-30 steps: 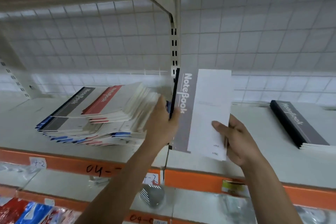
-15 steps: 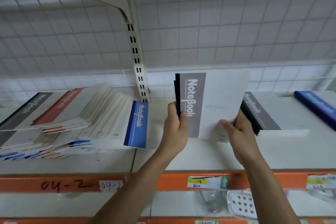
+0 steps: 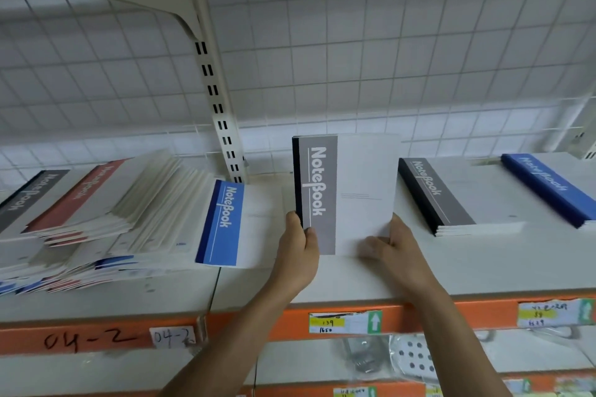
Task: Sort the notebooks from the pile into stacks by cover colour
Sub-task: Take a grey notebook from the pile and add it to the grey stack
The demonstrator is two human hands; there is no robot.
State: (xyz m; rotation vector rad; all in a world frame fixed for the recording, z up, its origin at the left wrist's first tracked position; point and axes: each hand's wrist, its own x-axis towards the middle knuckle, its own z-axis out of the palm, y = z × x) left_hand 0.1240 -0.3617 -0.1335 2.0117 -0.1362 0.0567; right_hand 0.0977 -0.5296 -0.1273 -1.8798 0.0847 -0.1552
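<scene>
**Grey notebook in hand, bound for the grey stack**

Head view: a grey-banded white paper notebook (image 3: 346, 193) is held upright just above the white metal shelf (image 3: 354, 280), its cover facing us. The left hand (image 3: 298, 251) pinches the lower spine edge, thumb on the grey band and fingers curled behind. The right hand (image 3: 392, 251) grips the lower outer corner, thumb laid across the white cover. (It may be a thin sheaf rather than one book; the top edge is too fine to tell.)

At nine o'clock from the held book sprawls the slumped mixed pile (image 3: 113, 213) of grey, red and blue covers, with a blue-banded notebook (image 3: 222, 222) lying at its near end. At three o'clock lies a neat grey-spined stack (image 3: 451, 200), and past that, towards two o'clock, a blue-spined stack (image 3: 548, 190).

To my eye this is the carrying step: one book picked and matched, not yet set down. The next move calls for a swing to three o'clock, tipping the book flat with its spine lined up on the grey stack's. The edges then want squaring before both hands loosen.
</scene>
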